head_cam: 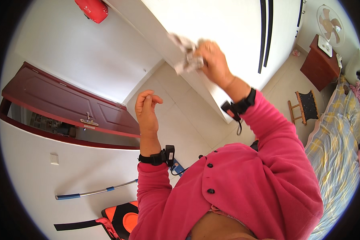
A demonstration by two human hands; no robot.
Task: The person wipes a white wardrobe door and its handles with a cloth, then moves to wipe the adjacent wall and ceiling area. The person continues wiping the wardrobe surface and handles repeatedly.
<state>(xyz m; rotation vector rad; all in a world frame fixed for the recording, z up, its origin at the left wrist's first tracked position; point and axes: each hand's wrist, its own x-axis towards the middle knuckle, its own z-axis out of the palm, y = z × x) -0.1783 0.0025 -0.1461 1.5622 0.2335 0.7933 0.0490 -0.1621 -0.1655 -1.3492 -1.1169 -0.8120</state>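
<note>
My right hand [214,63] grips a crumpled, pale cloth [187,55], blurred as if in motion. Behind it stands a tall white wardrobe [228,27] with long black handles [262,37]; the cloth overlaps the wardrobe's front edge, and I cannot tell whether it touches. My left hand [148,112] is raised over the tiled floor with its fingers loosely bent and nothing in them. Each wrist wears a black strap with a small device on it.
A dark red door [69,99] stands ajar at left. A mop handle [96,192] leans by the wall near an orange-and-black item [123,217]. At right are a folding stool [306,107], a wooden cabinet [321,64], a fan [330,25] and a bed [336,153].
</note>
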